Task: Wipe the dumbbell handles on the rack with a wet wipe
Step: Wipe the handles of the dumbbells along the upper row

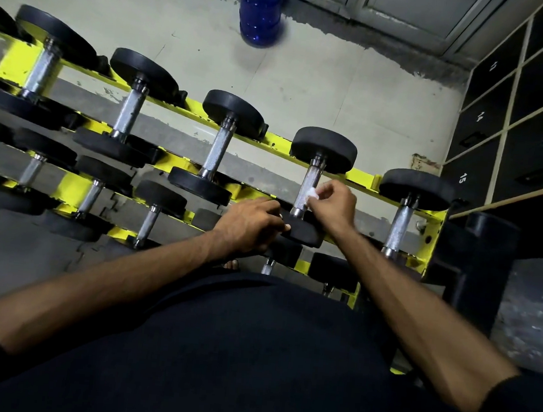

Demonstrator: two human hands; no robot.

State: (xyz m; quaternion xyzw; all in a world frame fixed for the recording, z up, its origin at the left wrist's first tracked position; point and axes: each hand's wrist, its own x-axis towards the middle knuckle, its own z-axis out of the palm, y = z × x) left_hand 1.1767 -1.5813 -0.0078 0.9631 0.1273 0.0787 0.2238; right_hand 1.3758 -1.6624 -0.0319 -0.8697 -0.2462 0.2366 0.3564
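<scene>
Your right hand (331,204) pinches the small white wet wipe (313,193) against the knurled steel handle (306,184) of a dumbbell (324,148) on the top tier. Your left hand (252,224) lies with bent fingers on its near head (305,233), though I can't tell whether it is gripping or just resting. The wipe looks soft, damp and floppy, so keep it bunched at the fingertips and wrap it round the bar; the dumbbell looks heavy and sits across the yellow rack (361,177), so it shouldn't roll.
</scene>
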